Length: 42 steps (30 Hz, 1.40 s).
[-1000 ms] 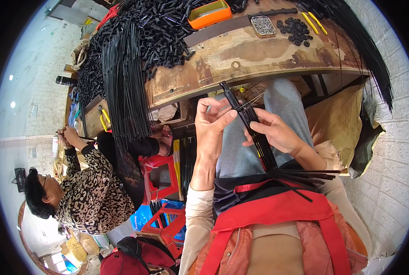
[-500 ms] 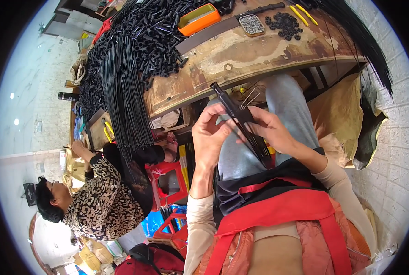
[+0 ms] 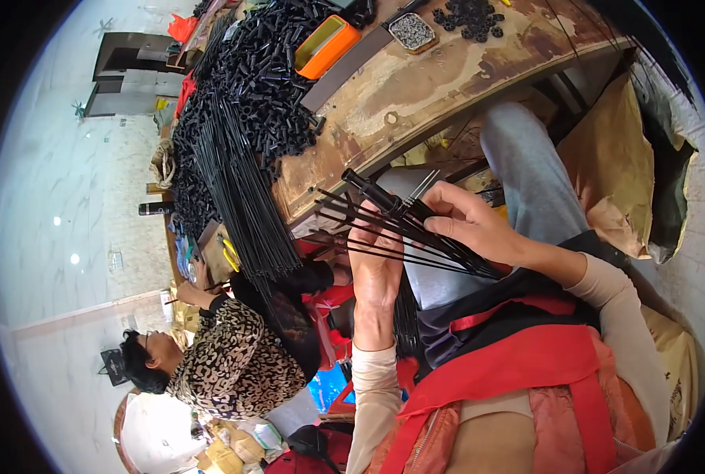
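Note:
Over my lap, both hands hold what looks like a black umbrella frame (image 3: 377, 195), a short dark shaft with thin ribs around it. My left hand (image 3: 376, 278) is under its upper part, palm up, with the fingers partly hidden behind the ribs. Several ribs fan out to the left across that hand. On the other side, my right hand (image 3: 475, 229) is closed on the ribs, thumb and fingers pressed together. A few pale metal rod ends stick up beside its fingertips. The lower rib ends run down toward my dark and red apron (image 3: 494, 363).
The worn wooden table (image 3: 400, 87) carries a heap of black plastic parts (image 3: 250, 87), an orange tray (image 3: 329, 47), a tin of small metal bits (image 3: 413, 33) and black notched rings (image 3: 471, 20). Long black rods (image 3: 246, 197) hang over its edge. A co-worker (image 3: 242, 355) sits at left.
The ribs, bunched together before, now spread leftward over my left hand. My right hand has closed in nearer the shaft's upper part. The whole view has turned somewhat.

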Each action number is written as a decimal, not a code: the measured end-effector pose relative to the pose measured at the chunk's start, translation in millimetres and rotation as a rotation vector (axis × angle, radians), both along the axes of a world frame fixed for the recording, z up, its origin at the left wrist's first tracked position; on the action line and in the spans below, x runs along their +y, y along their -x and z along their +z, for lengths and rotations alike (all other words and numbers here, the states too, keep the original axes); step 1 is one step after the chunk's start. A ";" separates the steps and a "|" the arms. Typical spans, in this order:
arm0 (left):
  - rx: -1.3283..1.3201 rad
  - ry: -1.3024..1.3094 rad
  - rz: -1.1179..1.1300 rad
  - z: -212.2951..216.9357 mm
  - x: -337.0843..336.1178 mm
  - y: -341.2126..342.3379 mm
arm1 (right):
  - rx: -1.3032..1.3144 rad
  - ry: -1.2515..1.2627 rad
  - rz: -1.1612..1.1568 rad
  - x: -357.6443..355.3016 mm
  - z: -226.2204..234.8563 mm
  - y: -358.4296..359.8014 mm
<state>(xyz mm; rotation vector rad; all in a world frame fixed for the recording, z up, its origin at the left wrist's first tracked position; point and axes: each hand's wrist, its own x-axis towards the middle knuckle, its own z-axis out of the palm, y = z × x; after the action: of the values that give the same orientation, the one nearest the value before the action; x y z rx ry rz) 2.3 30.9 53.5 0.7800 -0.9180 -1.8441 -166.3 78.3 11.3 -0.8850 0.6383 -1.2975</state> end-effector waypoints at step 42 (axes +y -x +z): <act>-0.031 0.037 -0.230 -13.5 -31.9 -5.4 | -0.255 -0.161 0.129 -15.1 -17.0 5.2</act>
<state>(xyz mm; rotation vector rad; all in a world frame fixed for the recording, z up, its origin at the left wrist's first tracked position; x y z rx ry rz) 7.7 -1.0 40.0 0.7052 -1.0962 -2.0113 -171.5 63.2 -5.8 -0.6067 0.4688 -1.2000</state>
